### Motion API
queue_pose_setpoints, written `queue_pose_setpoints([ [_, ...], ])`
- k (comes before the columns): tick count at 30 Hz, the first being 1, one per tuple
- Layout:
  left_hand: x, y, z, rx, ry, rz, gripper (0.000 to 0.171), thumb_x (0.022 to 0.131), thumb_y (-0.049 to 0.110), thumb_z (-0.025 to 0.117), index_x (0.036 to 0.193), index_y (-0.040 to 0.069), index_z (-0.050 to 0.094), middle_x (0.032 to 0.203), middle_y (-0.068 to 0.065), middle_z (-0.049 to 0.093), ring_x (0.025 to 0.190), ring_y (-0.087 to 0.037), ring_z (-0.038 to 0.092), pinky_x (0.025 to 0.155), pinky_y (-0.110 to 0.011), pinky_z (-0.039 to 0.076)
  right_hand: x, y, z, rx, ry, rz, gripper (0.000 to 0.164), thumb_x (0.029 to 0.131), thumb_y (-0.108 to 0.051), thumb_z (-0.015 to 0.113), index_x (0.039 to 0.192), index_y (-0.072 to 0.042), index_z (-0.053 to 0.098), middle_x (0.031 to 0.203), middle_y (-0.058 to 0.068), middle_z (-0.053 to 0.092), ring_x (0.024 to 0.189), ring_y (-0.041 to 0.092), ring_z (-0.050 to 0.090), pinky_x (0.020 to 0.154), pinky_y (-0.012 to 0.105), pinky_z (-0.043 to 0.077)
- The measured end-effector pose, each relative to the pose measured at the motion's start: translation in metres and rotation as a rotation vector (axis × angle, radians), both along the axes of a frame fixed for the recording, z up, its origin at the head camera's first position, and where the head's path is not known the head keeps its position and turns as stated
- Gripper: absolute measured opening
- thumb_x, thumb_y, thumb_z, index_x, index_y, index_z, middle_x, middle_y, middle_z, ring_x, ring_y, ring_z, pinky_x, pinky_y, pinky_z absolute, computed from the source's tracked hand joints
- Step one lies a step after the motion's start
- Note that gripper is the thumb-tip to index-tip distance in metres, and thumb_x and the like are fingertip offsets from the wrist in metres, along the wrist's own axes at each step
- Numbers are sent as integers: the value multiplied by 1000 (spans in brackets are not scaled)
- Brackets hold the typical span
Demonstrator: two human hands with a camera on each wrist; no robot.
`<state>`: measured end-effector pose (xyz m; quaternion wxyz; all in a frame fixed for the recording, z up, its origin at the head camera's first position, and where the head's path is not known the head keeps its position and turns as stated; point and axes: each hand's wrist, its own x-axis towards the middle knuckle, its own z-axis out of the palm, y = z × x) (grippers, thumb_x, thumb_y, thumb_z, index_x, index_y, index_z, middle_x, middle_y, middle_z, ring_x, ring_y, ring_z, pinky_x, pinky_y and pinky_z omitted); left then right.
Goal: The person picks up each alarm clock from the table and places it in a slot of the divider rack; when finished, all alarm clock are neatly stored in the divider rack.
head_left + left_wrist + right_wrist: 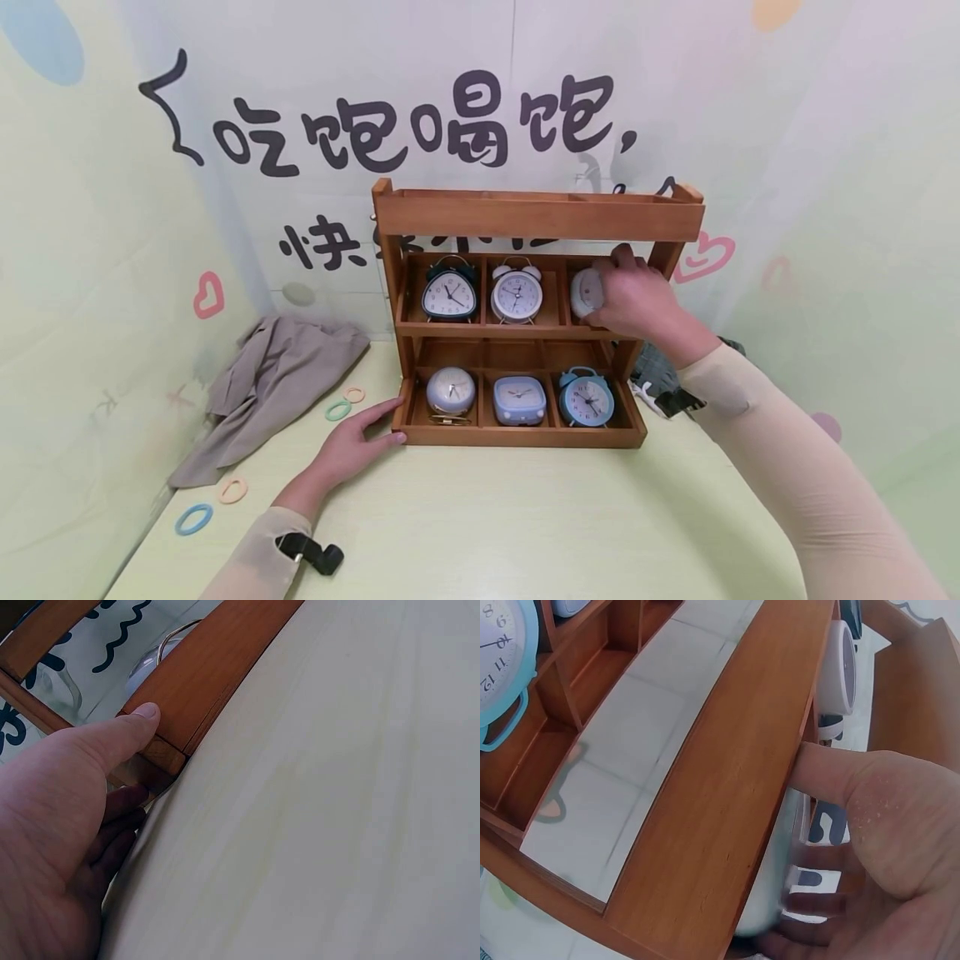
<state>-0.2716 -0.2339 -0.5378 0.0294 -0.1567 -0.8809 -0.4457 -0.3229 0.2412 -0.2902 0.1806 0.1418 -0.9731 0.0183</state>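
Observation:
A brown wooden tiered rack (525,437) stands on the table with alarm clocks in its compartments. My right hand (641,296) grips a white rounded clock (586,292) in the middle tier's right compartment; in the right wrist view its pale body (769,889) is partly hidden behind the board. To its left sit a white twin-bell clock (517,296) and a dark green triangular clock (449,296). The bottom tier holds a round lavender clock (451,390), a squarish lavender clock (519,400) and a blue twin-bell clock (587,400). My left hand (352,446) holds the rack's lower left corner, thumb on the front board.
A grey-brown cloth (277,392) lies left of the rack. Near it are several coloured rings, including a blue ring (194,519) and a green ring (338,410). Dark fabric (656,371) lies behind the right forearm. A printed curtain (450,50) hangs behind.

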Motion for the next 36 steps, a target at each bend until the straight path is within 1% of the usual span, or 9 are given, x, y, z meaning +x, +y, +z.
queue_pose_setpoints([
  [6,-1,1,-2,-6,7,0,70,97,51,87,160,33,64,164,-1,59,156,-32,50,129,-60,38,2,1,1,22,3,25,88,79,-28,99,146,12,57,139,35,47,121,47,52,102,62,58],
  [13,-1,3,-1,3,1,-8,69,96,50,88,159,34,65,164,0,59,156,-32,49,129,-60,37,4,8,-3,-70,-13,47,87,79,-29,102,148,5,61,142,33,46,126,47,49,109,63,54],
  [17,-1,4,-1,1,-6,-7,69,96,51,87,159,34,64,164,-1,59,156,-32,50,129,-59,38,6,16,-12,-120,-12,70,81,86,-31,99,148,7,61,149,33,45,132,47,48,112,64,51],
  [20,-1,4,-1,2,-4,-9,69,96,51,87,159,34,64,164,-2,59,156,-32,50,129,-59,38,13,22,-21,-169,9,91,73,94,-30,93,147,9,62,152,33,49,135,49,49,114,66,50],
  [24,-1,7,-1,2,-5,-8,69,96,50,88,159,34,64,164,-1,59,156,-31,50,129,-58,38,27,34,-43,-266,122,158,60,98,-25,89,143,8,65,150,30,56,137,48,52,113,68,51],
  [28,-1,8,0,-3,-12,-8,69,96,50,87,159,34,64,164,0,59,156,-31,50,129,-58,38,44,53,-75,-348,312,250,58,91,-14,93,138,7,69,147,28,61,135,47,55,105,68,56],
  [31,-1,7,0,-9,-11,-12,70,97,52,87,160,34,64,164,0,59,156,-32,50,129,-59,38,58,68,-100,-377,414,253,60,86,-11,94,138,7,69,147,28,61,136,48,56,102,69,55],
  [33,-1,5,-1,-7,-9,-11,70,97,52,86,160,34,63,164,-1,59,156,-32,50,129,-59,38,67,77,-115,-395,424,228,64,85,-11,93,140,7,67,148,30,59,137,51,54,103,71,52],
  [36,0,2,-3,-6,1,-13,70,98,52,86,160,32,63,164,-2,59,155,-34,50,128,-61,38,78,90,-133,-411,367,158,71,86,-13,93,147,8,61,151,32,55,139,53,50,105,75,49],
])
